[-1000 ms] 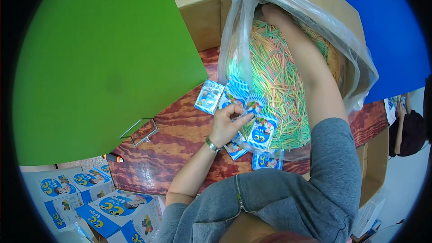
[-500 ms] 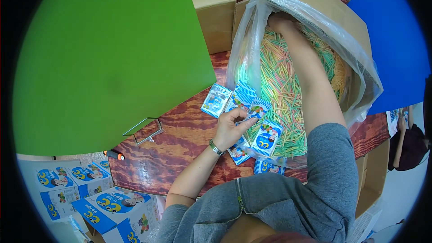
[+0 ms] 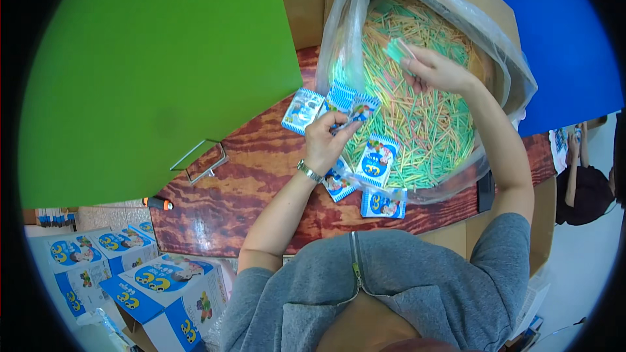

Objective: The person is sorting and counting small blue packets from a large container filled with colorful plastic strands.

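Note:
My left hand [image 3: 324, 140], with a metal watch on its wrist, pinches a small blue-and-white packet [image 3: 364, 108] between thumb and fingers. My right hand [image 3: 438, 72] is closed round a bundle of thin pale-green sticks [image 3: 396, 50], raised over a heap of pastel sticks [image 3: 424, 140]. The heap fills a clear plastic liner [image 3: 344, 26] inside a large cardboard box. Around my left hand lie more packets: a whitish packet [image 3: 302, 111] to its left, a packet [image 3: 377, 160] on the sticks, and another packet [image 3: 383, 203] at the liner's near edge.
A green board [image 3: 156, 78] covers the left, a blue board [image 3: 554, 45] the far right. On the red-brown wooden table [image 3: 248, 169] are a metal wire stand [image 3: 205, 163] and a black-and-orange tool [image 3: 158, 203]. Printed cartons [image 3: 169, 287] stand lower left. Another person [image 3: 583, 186] is at right.
My right hand has come back from deep in the liner, now holding a bundle of sticks above the heap. My left hand still pinches the packet. The whole view has shifted slightly.

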Motion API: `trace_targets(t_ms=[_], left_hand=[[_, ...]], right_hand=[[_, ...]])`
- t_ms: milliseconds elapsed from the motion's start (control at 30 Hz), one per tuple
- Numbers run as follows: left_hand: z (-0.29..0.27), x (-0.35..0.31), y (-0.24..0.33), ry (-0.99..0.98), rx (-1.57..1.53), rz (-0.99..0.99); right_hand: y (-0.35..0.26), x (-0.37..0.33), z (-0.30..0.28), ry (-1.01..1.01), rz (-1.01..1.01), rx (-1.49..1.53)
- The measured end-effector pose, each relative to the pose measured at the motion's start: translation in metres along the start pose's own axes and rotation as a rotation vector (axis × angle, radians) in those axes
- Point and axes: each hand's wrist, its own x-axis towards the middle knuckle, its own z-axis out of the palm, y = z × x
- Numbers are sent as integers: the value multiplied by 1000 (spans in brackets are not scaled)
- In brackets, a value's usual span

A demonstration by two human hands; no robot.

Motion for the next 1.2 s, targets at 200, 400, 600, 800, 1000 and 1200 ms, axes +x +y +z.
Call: trace_targets(t_ms=[200,400,600,800,1000,1200], left_hand=[[-1,-3,4,78,71,160],[-6,-7,13,113,163,264],[-14,-6,20,138,340,527],[-12,-9,18,134,342,564],[-15,-16,7,57,80,287],[-26,-21,-12,-72,-3,78]], right_hand=[[-50,-32,30,-105,-213,-398],[-73,-33,39,-178,-267,-775],[-101,-23,43,-404,-69,-929],[-125,-15,54,-412,-66,-1067],[-95,-23,55,-32,-465,-835],[-33,11,105,229,-584,-516]])
